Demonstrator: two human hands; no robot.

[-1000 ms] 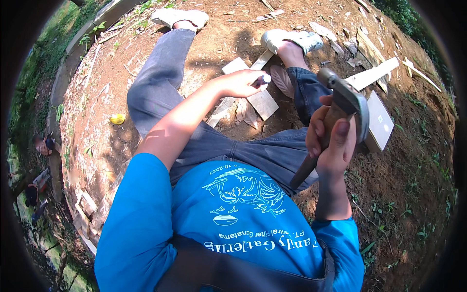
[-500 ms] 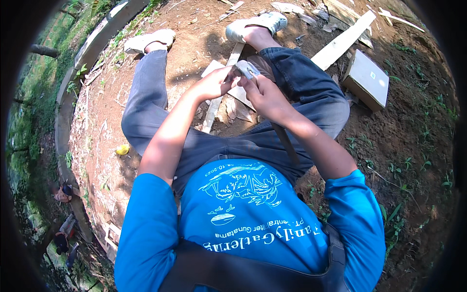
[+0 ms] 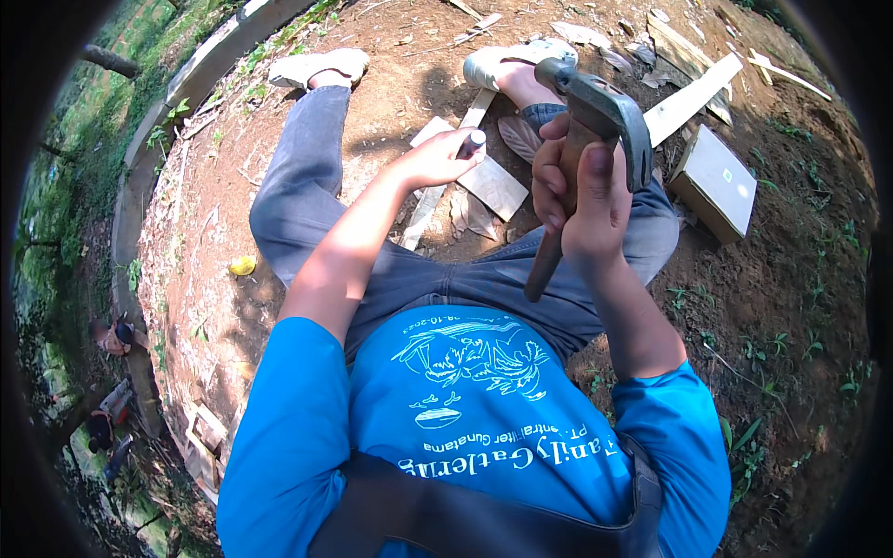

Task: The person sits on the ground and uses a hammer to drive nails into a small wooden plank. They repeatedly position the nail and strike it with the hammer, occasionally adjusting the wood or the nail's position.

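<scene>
My right hand (image 3: 588, 209) is raised, its fingers wrapped round the wooden handle of a claw hammer (image 3: 603, 104). The metal head is uppermost and the handle's end points down toward my lap. Lower and to the left, my left hand (image 3: 435, 162) is closed round a short dark cylinder with a pale round end (image 3: 472, 143); its lower part is hidden by the hand. Beneath that hand lies a small flat board (image 3: 498, 190), partly covered. It crosses a long narrow wooden strip (image 3: 420, 216) lying on the ground between my legs.
A pale plank (image 3: 693, 100) lies beyond my right leg, with a white-topped box (image 3: 718, 181) beside it. Dry leaves (image 3: 473, 218) and wood scraps lie about on the soil. A yellow thing (image 3: 243, 266) is on the ground at left, before a curved concrete edge (image 3: 139, 177).
My hands were together over the board. Now my right hand has lifted the hammer up and to the right, away from my left hand, which stays low with the dark cylinder.
</scene>
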